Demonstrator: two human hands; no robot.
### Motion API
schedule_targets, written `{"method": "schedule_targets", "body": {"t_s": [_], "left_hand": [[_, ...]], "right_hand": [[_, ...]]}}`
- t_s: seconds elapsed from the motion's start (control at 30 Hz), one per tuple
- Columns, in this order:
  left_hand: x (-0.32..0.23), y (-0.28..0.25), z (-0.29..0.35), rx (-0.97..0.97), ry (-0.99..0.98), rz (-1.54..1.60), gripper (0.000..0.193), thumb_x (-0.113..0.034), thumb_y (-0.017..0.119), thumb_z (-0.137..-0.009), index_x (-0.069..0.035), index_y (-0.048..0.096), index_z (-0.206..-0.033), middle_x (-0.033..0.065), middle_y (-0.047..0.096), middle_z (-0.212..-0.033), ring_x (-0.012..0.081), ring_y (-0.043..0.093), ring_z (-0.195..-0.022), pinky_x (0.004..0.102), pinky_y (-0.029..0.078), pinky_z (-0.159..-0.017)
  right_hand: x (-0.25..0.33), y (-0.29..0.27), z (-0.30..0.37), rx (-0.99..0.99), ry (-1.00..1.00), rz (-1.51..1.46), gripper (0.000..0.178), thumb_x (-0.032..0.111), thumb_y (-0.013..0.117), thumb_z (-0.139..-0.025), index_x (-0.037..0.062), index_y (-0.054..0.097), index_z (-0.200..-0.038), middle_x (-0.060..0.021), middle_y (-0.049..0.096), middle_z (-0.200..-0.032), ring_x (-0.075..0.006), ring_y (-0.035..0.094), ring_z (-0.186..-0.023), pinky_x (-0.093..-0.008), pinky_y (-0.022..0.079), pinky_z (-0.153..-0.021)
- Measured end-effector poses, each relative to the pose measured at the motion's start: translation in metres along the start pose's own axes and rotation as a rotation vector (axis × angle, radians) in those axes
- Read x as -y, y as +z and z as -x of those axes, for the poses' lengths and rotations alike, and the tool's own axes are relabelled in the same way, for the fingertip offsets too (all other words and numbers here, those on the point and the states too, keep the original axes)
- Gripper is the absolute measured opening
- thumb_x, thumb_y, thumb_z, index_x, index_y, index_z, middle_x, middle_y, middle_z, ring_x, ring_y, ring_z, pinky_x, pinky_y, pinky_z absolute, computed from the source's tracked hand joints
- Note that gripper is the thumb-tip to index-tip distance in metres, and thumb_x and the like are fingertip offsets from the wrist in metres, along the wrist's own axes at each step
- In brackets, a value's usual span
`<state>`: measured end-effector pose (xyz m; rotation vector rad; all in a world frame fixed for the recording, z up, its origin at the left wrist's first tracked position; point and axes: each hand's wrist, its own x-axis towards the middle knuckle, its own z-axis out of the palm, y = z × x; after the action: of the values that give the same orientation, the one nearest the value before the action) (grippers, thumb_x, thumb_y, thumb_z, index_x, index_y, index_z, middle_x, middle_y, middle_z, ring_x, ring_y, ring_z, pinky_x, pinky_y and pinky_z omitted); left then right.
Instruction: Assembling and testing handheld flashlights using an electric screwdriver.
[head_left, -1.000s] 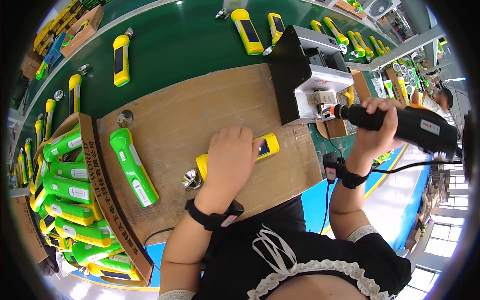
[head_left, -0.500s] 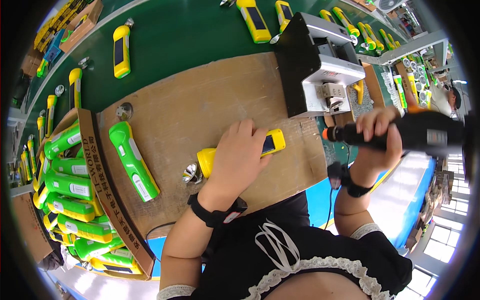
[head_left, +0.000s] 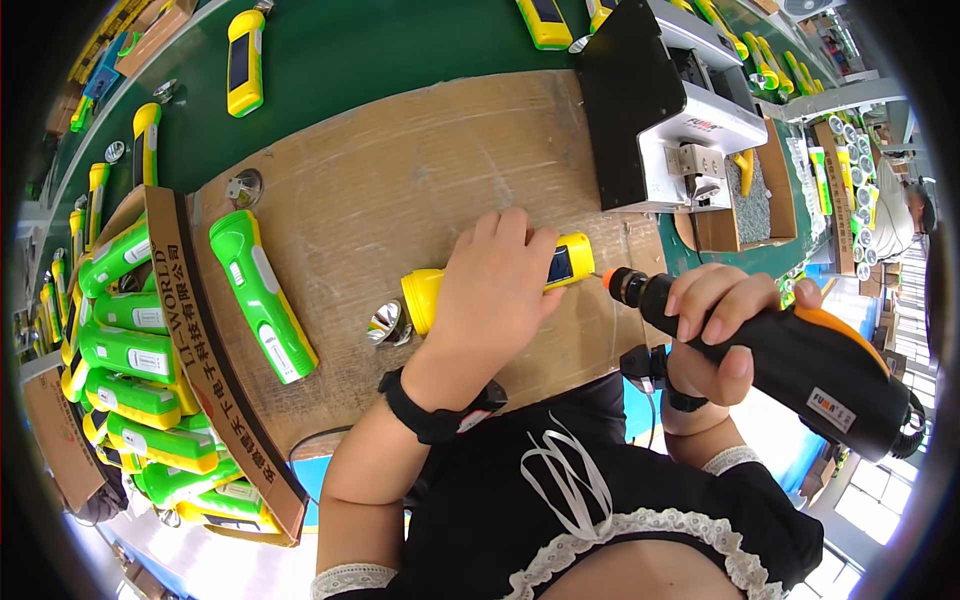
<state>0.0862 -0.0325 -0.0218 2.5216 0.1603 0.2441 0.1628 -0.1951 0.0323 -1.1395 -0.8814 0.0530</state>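
A yellow flashlight (head_left: pixel 422 299) with a dark solar panel lies on the cardboard sheet, its wide head toward the left. My left hand (head_left: pixel 492 285) is wrapped over its body and presses it to the sheet. A shiny reflector (head_left: pixel 387 323) sits beside the head. In my right hand (head_left: pixel 728 315) is a black electric screwdriver (head_left: pixel 825 385) with an orange lever and orange tip. Its thin bit points left at the flashlight's narrow end; whether it touches cannot be made out. A green and yellow flashlight (head_left: pixel 262 297) rests to the left, with another reflector (head_left: pixel 244 187) above it.
A cardboard box (head_left: pixel 185 340) packed with green and yellow flashlights stands at the left. Beyond the sheet, a screw-feeding machine (head_left: pixel 700 135) stands at the right next to an open box (head_left: pixel 765 200). More flashlights lie along the green conveyor (head_left: pixel 340 70).
My right hand has brought the screwdriver down and left, its tip now by the flashlight's narrow end. The left hand keeps its hold. The whole view has shifted slightly.
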Motion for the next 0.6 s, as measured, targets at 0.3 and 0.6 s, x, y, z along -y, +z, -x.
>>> {"method": "schedule_targets", "body": {"t_s": [0.3, 0.6], "left_hand": [[-0.002, 0.002, 0.001, -0.008, -0.004, 0.087, 0.04, -0.016, 0.075, -0.063, -0.007, 0.06, -0.099, 0.0108, 0.051, -0.091, 0.0291, 0.05, -0.088, 0.0377, 0.043, -0.078], [-0.001, 0.003, 0.004, -0.019, -0.008, 0.066, 0.041, -0.014, 0.074, -0.062, -0.006, 0.059, -0.1, 0.0115, 0.052, -0.092, 0.0302, 0.051, -0.089, 0.0383, 0.043, -0.078]], "right_hand": [[-0.02, -0.011, -0.003, 0.209, 0.001, -0.02, 0.054, 0.003, 0.062, -0.077, 0.0103, 0.031, -0.12, -0.0085, 0.054, -0.074, -0.0214, 0.057, -0.066, -0.0376, 0.05, -0.066], [-0.017, -0.007, 0.001, 0.186, 0.022, 0.007, 0.056, 0.003, 0.061, -0.077, 0.0097, 0.029, -0.122, -0.0075, 0.055, -0.073, -0.0208, 0.057, -0.067, -0.0375, 0.049, -0.069]]}}
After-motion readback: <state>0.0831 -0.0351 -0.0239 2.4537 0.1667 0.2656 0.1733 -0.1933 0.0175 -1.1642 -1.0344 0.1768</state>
